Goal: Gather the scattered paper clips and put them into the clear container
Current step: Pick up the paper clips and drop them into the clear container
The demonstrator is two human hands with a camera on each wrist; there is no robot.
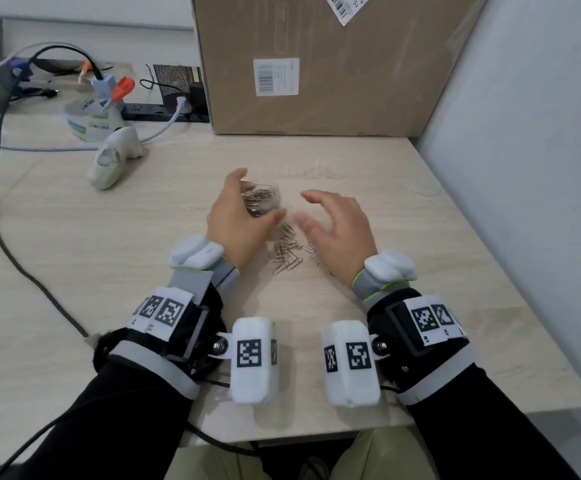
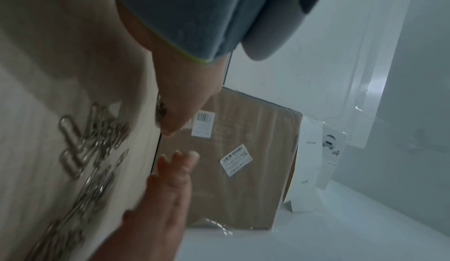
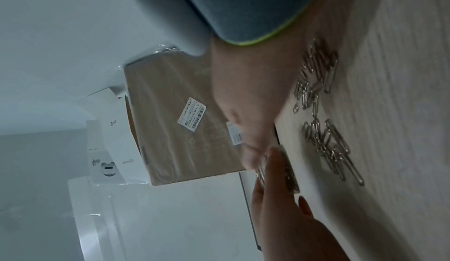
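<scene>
My left hand point(image 1: 247, 202) grips a small clear container point(image 1: 265, 199) that holds several silver paper clips, just above the light wood table point(image 1: 143, 237). The thumb curls round its near side and the fingers round its far side. My right hand point(image 1: 311, 209) hovers just right of it, fingers relaxed and spread, holding nothing. A loose pile of paper clips point(image 1: 287, 252) lies on the table between my wrists. The pile of paper clips point(image 2: 85, 149) also shows in the left wrist view. In the right wrist view the paper clips point(image 3: 324, 130) lie beside the container point(image 3: 291, 172), mostly hidden by fingers.
A large cardboard box point(image 1: 317, 71) stands at the back of the table. A white handheld device point(image 1: 112, 159), tape rolls point(image 1: 91, 121) and a power strip point(image 1: 157, 110) sit at the back left. A dark cable point(image 1: 1, 220) runs down the left side. A wall point(image 1: 531, 168) borders the right edge.
</scene>
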